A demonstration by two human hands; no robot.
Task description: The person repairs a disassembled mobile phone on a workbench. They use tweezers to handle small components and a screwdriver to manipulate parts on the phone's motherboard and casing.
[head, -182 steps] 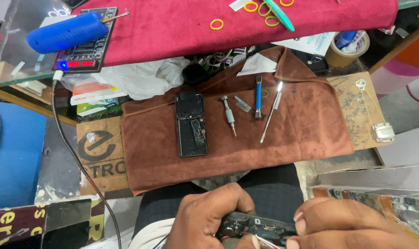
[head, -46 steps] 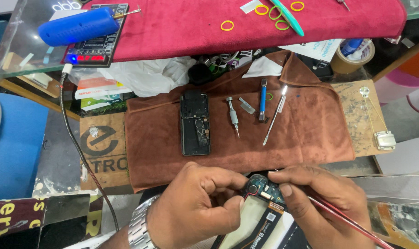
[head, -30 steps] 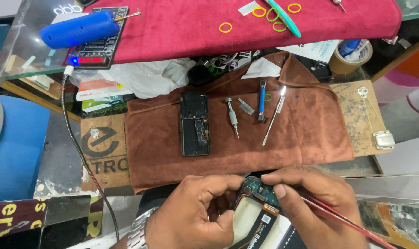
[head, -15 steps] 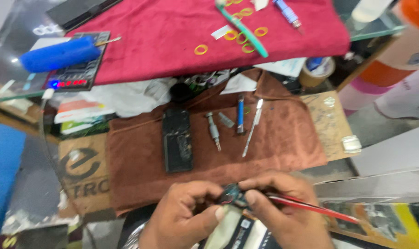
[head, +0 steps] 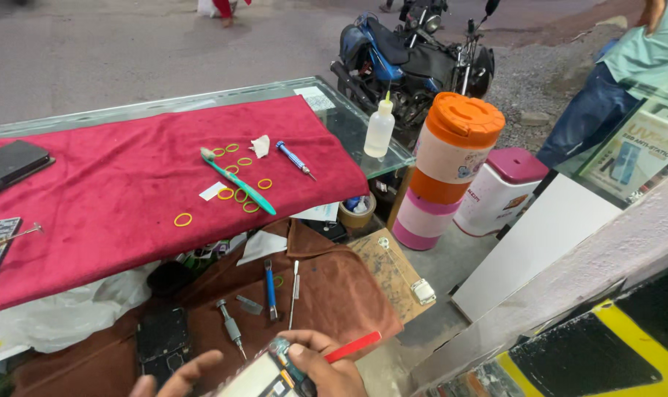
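At the bottom edge my left hand [head: 178, 373] and my right hand [head: 325, 367] hold an opened phone [head: 259, 376] between them, its light inner side up. The left hand, mostly cut off by the frame, supports the phone's left side. With its thumb on the phone's top end, my right hand grips a red-handled tool [head: 352, 345] that points right. Just beyond the hands, a brown cloth [head: 334, 294] carries a black phone part [head: 162, 338], a small screwdriver [head: 230, 328], a blue screwdriver [head: 270, 290] and a thin metal pry tool [head: 293, 294].
A glass counter with a red cloth [head: 113, 191] holds a green toothbrush [head: 240, 185], yellow rubber bands, a blue screwdriver [head: 296, 160] and a black phone [head: 11, 163]. At right are a squeeze bottle [head: 379, 129], an orange-lidded jug [head: 455, 165], a motorcycle [head: 415, 51] and a person [head: 620, 81].
The view has swung up and to the right, so the street, motorcycle and jug now show. My hands and the phone have dropped to the bottom edge, still holding the phone and red tool.
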